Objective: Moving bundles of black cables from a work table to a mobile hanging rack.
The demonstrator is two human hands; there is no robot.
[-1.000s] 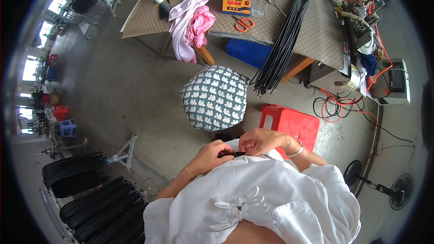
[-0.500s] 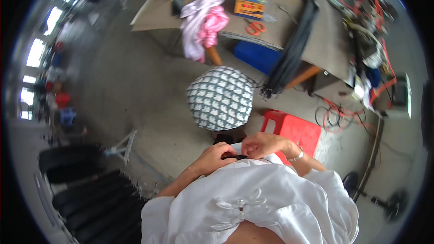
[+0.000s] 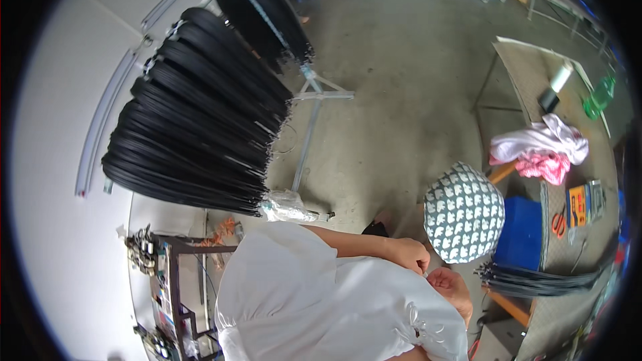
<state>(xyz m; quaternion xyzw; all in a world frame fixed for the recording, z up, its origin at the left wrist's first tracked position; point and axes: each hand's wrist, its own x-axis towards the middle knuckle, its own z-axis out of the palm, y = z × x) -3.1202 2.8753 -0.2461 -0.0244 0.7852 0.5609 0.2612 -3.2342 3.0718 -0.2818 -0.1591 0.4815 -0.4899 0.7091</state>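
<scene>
Both hands are close together in front of my white top, at waist height. My left hand has its fingers curled downward, and the fingertips are partly hidden. Just beside it, my right hand is closed with bent fingers, its palm side partly showing. Whatever they may hold between them is too small or hidden to make out. Beyond the hands stands a round seat with a grey-green and white patterned cover. A bundle of black cords lies across the table edge at the right.
On the table lie pink and lilac cloths, orange scissors, a small box, a thread cone and a green bottle. A blue bin sits below. Thick black cord bundles hang from a rack at left.
My view has turned to the left, bringing the hanging black bundles into full sight and shifting the table rightward. Both hands stay near my waist; the dark item seen between them earlier is no longer visible.
</scene>
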